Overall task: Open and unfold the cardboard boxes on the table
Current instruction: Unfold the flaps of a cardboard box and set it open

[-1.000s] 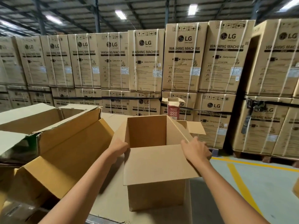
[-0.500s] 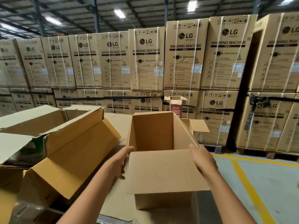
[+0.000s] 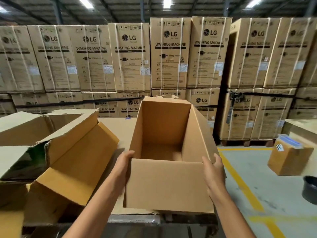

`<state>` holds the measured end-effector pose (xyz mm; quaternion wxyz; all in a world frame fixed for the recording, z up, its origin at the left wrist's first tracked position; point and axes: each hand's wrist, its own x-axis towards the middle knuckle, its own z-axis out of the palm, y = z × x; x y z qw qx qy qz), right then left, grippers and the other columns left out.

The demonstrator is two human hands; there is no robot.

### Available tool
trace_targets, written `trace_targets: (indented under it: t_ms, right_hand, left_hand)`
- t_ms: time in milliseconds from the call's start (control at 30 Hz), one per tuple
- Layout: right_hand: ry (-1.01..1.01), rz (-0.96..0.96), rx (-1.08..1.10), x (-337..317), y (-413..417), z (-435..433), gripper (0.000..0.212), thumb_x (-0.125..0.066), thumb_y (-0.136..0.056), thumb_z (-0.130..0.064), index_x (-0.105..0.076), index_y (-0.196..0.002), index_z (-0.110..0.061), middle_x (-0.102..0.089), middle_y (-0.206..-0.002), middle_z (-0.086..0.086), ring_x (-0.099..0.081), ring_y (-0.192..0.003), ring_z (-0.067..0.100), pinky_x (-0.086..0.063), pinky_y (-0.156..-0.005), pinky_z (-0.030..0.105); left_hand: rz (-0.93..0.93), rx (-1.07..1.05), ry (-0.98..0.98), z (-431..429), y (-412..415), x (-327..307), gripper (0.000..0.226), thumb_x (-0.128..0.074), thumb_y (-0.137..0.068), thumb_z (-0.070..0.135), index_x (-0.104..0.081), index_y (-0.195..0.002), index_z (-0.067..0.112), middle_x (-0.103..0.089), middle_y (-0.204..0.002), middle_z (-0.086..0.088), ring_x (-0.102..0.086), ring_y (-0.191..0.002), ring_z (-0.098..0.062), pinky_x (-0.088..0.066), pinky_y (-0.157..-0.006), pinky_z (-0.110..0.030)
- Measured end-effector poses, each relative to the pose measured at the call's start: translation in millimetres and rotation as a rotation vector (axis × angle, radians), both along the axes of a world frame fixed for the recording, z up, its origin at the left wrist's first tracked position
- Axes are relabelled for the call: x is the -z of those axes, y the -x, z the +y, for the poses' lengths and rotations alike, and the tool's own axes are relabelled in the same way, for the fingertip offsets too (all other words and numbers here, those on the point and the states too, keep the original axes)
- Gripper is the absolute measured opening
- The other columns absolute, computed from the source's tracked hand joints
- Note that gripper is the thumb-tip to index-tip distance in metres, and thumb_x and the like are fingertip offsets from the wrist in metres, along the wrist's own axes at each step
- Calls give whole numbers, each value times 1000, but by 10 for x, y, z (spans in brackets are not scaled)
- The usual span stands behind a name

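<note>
A plain brown cardboard box [image 3: 169, 182] is held in front of me, tilted so its open top faces me and its empty inside shows. My left hand [image 3: 123, 164] grips the box's left near corner, fingers curled around the edge. My right hand [image 3: 212, 170] grips the right near corner the same way. The box's near flap hangs down toward me. A larger opened box [image 3: 75, 162] with yellow-brown flaps lies to the left on the table [image 3: 120, 125].
Behind the table stands a wall of stacked strapped washing-machine cartons [image 3: 169, 54]. At right a smaller taped box [image 3: 289, 158] sits near another surface, and a dark bucket [image 3: 310, 188] stands on the floor by yellow floor lines [image 3: 240, 179].
Both hands slid down to the box's near corners and the box has been lifted and tipped toward me. The view has shifted right.
</note>
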<state>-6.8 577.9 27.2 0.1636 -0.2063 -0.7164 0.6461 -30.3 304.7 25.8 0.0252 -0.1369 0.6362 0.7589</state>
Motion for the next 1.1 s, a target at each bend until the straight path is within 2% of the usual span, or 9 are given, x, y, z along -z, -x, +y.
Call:
trace_targets:
  t_ms: [100, 200, 233, 467, 600, 700, 833, 967, 1100]
  right_hand:
    - [-28, 1, 98, 65, -281, -434, 65, -58, -95, -24, -33, -155, -20, -47, -151, 10, -48, -133, 35, -42, -108, 49]
    - [24, 32, 196, 118, -570, -871, 63, -56, -95, -14, -36, -154, -20, -47, -151, 9, -49, -132, 34, -44, -108, 48]
    - [55, 54, 232, 114, -671, -998, 63, -56, -94, -11, -38, -154, -20, -48, -151, 8, -49, -132, 34, -44, -108, 47]
    - [165, 353, 365, -358, -1279, -1548, 62, -60, -87, -6, -50, -147, -22, -52, -148, -2, -52, -133, 22, -44, -107, 37]
    - [108, 534, 359, -764, -1606, -1828, 63, -65, -87, -7, -49, -147, -20, -51, -148, -3, -48, -136, 17, -42, -112, 38]
    - [120, 615, 358, -914, -1868, -2104, 63, -66, -87, -5, -49, -146, -18, -52, -148, -2, -46, -137, 14, -39, -115, 36]
    - [165, 684, 340, -993, -2165, -2454, 61, -64, -88, -2, -50, -146, -16, -50, -140, -12, -49, -123, 3, -36, -103, 21]
    - [191, 726, 311, -1131, -2374, -2806, 61, -65, -89, -3, -50, -147, -15, -51, -145, -6, -44, -124, 0, -33, -103, 19]
    - [204, 780, 253, -1392, -2477, -3243, 62, -65, -87, -2, -51, -146, -17, -54, -143, -3, -51, -129, 12, -38, -99, 21]
  left_hand:
    - [150, -23, 62, -378, -211, -148, 31, -61, -69, 34, -57, -89, 11, -58, -80, -10, -59, -65, -19, -44, -65, -34]
    - [265, 23, 155, -776, -391, -227, 75, -64, -55, 39, -60, -126, 17, -62, -125, -14, -63, -105, -30, -52, -90, -49]
    - [289, 22, 178, -883, -498, -278, 82, -63, -54, 39, -56, -134, 20, -59, -129, -13, -61, -110, -30, -52, -94, -51]
    - [442, 86, 262, -1402, -1186, -893, 82, -60, -61, 45, -43, -139, 28, -55, -124, -7, -57, -108, -26, -50, -91, -46]
    - [302, -163, 257, -1688, -1465, -1143, 104, -72, -57, 58, -24, -144, 25, -41, -138, -7, -45, -123, -30, -44, -101, -50]
    - [237, -196, 82, -1893, -1733, -1220, 126, -85, -38, 69, -32, -143, 25, -49, -135, -3, -48, -121, -26, -41, -103, -51]
    - [295, -279, -128, -2125, -2089, -1310, 68, -87, -71, 29, -48, -124, 15, -57, -113, -3, -52, -104, -20, -41, -101, -46]
    - [414, -368, -70, -2490, -2319, -1405, 66, -75, -82, 14, -38, -137, 17, -53, -119, -8, -52, -100, -19, -45, -92, -44]
    - [507, -438, -83, -2963, -2474, -1571, 67, -74, -81, 13, -42, -139, 16, -55, -123, -10, -55, -100, -21, -47, -84, -41]
